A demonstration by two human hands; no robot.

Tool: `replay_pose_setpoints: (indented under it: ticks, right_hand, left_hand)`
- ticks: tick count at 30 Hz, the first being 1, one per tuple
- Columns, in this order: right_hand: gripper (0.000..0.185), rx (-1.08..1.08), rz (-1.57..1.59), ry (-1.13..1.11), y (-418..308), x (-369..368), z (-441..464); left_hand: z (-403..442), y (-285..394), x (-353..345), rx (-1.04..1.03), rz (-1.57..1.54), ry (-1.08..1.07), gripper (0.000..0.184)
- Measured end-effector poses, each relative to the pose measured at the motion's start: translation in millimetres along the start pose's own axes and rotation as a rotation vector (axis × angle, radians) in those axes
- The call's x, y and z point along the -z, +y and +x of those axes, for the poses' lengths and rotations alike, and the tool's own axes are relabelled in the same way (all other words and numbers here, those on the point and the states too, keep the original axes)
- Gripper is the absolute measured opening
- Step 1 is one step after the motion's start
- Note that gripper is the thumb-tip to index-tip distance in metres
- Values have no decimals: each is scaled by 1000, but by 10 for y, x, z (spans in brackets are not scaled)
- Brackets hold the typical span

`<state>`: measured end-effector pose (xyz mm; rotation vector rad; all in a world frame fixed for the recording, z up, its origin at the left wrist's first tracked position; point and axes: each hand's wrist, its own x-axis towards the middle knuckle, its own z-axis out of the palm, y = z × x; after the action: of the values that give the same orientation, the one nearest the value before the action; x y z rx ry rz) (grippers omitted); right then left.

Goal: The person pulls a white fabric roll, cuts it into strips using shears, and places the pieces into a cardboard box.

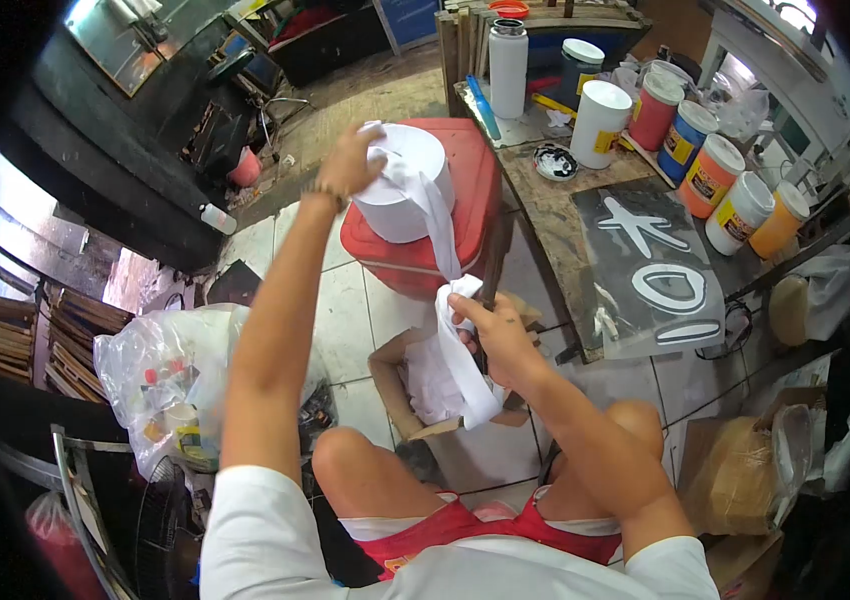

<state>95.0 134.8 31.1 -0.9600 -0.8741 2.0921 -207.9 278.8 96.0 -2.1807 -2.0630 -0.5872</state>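
Note:
A large roll of white fabric strip [400, 205] stands on a red lidded box [472, 165]. My left hand [350, 162] is at the top left of the roll, its fingers bent around the loose strip there. From it the white strip [437, 225] runs down, slightly twisted, to my right hand [497, 335]. That hand is closed on the strip, thumb on top, and a folded length hangs below it. A dark slim thing shows beside my right fingers; I cannot make out what it is. Underneath, an open cardboard box [397, 400] holds white material.
On the right, a worn table [545, 215] carries paint jars [713, 175], a white bottle [508, 70] and a black sheet with white lettering [645, 270]. A clear plastic bag [170, 370] sits at left beside a fan [160, 520]. A wrapped parcel [735, 475] lies at lower right.

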Motion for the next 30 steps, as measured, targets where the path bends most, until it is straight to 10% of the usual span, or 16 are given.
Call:
replay_pose_setpoints:
  ticks: [2,4,9,16,22,24,28,30]
  right_hand:
    - [20,11,15,-25,4,14,63]
    - [19,-1,-24,-68,-16,13,93]
    - [20,-11,-309,-319,-202,69,48]
    - [22,340,-428,-155,9,192,99]
    - [22,492,28,82,-217,133,151]
    - [23,512,78,176,-339,194,155]
    - [27,488,117,307,-486,431,140]
    - [28,461,97,186,-604,522,-43]
  left_hand:
    - [-535,163,-173,-176,-104,185,42]
    - [-1113,528,-99,71,-522,-206,60]
    - [-2057,1352,-134,236,-1572,-409,73]
    - [-2429,1089,-610,304,-737,11,50]
    - [-2458,838,-271,336,-982,390,19]
    - [-2509,1014,-49,342,-1486,299,19]
    - [-2595,861,-56,340,-1553,-64,17]
    - [-2532,735,-161,292,-801,-445,17]
